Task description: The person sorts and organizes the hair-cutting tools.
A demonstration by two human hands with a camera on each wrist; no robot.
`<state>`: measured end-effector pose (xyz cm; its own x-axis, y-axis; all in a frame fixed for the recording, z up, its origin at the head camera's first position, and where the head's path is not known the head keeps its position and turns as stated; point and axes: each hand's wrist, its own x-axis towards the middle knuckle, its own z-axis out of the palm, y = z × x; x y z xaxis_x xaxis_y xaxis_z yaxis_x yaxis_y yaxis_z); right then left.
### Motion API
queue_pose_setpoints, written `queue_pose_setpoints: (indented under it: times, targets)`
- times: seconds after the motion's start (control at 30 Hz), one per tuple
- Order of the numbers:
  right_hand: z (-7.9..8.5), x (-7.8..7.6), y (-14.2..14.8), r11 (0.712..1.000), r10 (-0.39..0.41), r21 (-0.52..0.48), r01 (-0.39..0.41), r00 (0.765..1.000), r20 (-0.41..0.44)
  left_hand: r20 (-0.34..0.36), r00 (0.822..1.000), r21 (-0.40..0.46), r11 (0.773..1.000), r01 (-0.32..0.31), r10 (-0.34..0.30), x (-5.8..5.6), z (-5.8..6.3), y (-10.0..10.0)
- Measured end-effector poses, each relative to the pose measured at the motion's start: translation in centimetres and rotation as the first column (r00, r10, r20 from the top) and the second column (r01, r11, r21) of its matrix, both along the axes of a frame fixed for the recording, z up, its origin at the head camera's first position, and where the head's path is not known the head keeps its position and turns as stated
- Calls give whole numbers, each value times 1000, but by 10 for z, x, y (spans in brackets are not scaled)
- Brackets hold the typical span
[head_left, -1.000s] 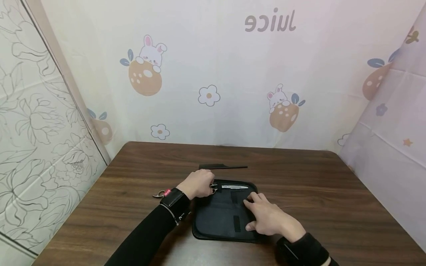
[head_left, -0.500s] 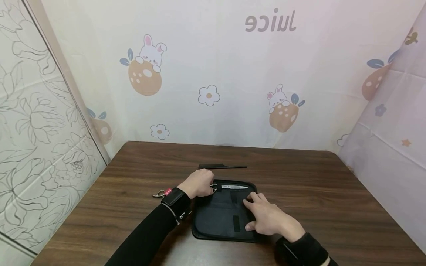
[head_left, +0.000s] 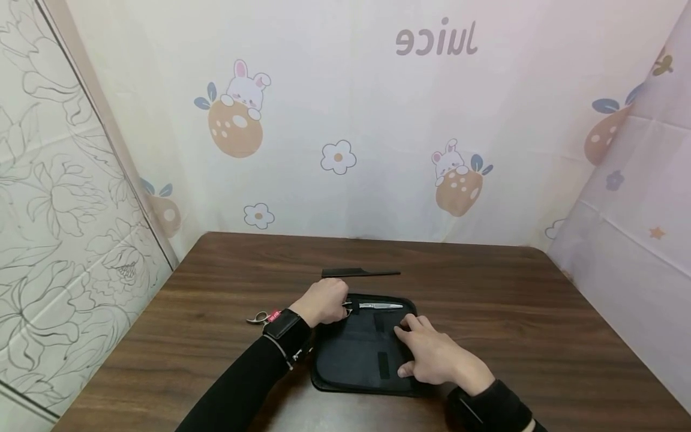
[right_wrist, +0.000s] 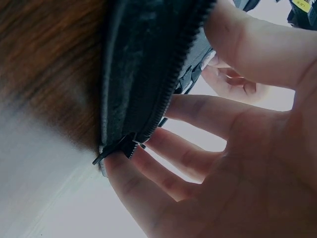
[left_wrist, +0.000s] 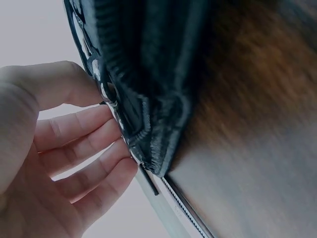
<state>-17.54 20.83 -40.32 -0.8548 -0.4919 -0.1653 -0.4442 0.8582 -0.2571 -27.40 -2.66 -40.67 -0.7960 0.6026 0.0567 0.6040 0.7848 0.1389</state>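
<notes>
Scissors in the case (head_left: pixel 380 306): just below the middle of the frame, along the upper part of the black case (head_left: pixel 351 369).
Long axis: nearly level across the picture, blades pointing right, handles at the left end.
Nearer hand: the left hand (head_left: pixel 322 301), right at the handle end; whether it pinches the handles, I cannot tell.
Right hand (head_left: pixel 438 353): below and right of the blade tip, fingers loose and spread against the case's right side, gripping nothing.
Red-tagged scissors (head_left: pixel 261 317): left of centre on the desk (head_left: pixel 513 306), partly behind the left wristband (head_left: pixel 286 331).
Comb (head_left: pixel 342 272): above the case, roughly parallel to the blades.
</notes>
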Motion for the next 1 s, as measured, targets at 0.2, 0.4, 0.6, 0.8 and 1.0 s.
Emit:
queue_pose_setpoints:
  times: [0.2, 0.4, 0.6, 0.8, 1.0]
  targets:
    - [-1, -1, 0, 1000, -9, -3, 9, 1000, 0, -45, 999, -2, 1000, 23, -23, 3, -2, -4]
    - [-1, -1, 1, 1000, -14, 2, 14, 1000, -3, -141, 988, -21, 998, 67, -69, 11, 0, -14]
    - [-1, -1, 1, 1000, -12, 2, 12, 1000, -3, -172, 984, -20, 999, 35, -38, 18, 3, -29]
    - [-1, -1, 0, 1000, -13, 0, 13, 1000, 0, -135, 989, -11, 998, -58, 56, 23, 6, -55]
    - [0, -1, -1, 1000, -17, 4, 17, 1000, -1, -59, 984, -41, 984, -171, 169, 29, 13, -81]
